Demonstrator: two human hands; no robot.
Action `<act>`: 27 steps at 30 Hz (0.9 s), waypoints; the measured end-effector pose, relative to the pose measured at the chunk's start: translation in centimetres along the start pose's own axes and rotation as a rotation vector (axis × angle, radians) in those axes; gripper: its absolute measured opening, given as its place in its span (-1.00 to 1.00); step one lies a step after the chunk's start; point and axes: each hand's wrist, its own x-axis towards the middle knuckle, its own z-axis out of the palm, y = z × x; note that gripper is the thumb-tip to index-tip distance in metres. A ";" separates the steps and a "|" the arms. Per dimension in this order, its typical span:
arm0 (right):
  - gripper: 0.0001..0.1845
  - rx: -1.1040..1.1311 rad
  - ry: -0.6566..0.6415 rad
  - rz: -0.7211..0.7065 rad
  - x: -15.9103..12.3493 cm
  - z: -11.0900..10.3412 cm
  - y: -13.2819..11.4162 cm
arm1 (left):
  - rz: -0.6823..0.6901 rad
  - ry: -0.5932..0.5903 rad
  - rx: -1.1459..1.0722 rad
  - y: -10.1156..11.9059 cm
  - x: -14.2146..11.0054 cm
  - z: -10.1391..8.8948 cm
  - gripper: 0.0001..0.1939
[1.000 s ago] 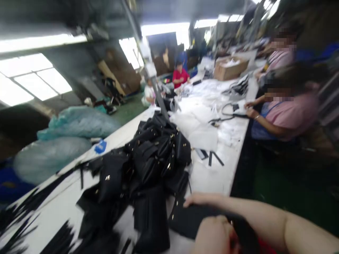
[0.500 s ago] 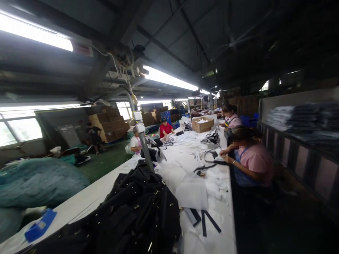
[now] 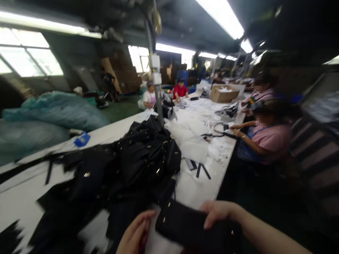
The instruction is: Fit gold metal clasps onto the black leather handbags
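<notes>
Across the white bench point(image 3: 194, 192): heap of black pieces point(image 3: 143, 158), near end. Open carton point(image 3: 224, 94) toward far end. Single black piece point(image 3: 182, 223) at near end, by right edge. Right hand point(image 3: 221, 213) clamped on it; left hand point(image 3: 137, 231) apart, just beside, grip unclear. Blue object point(image 3: 82, 139), left edge. Black strips point(image 3: 203, 171), near right edge.

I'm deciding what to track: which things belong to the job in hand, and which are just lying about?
Likely the job:
black piece with shiny fittings, held in the right hand
black pile with similar fittings

Likely just lying about:
loose black strips on the table
blue object at its left edge
cardboard box
large bundles
</notes>
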 end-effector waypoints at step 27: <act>-0.65 0.743 0.579 -0.171 -1.4 -3.3 -1.7 | -0.040 0.073 -0.105 -4.6 1.3 1.9 -0.51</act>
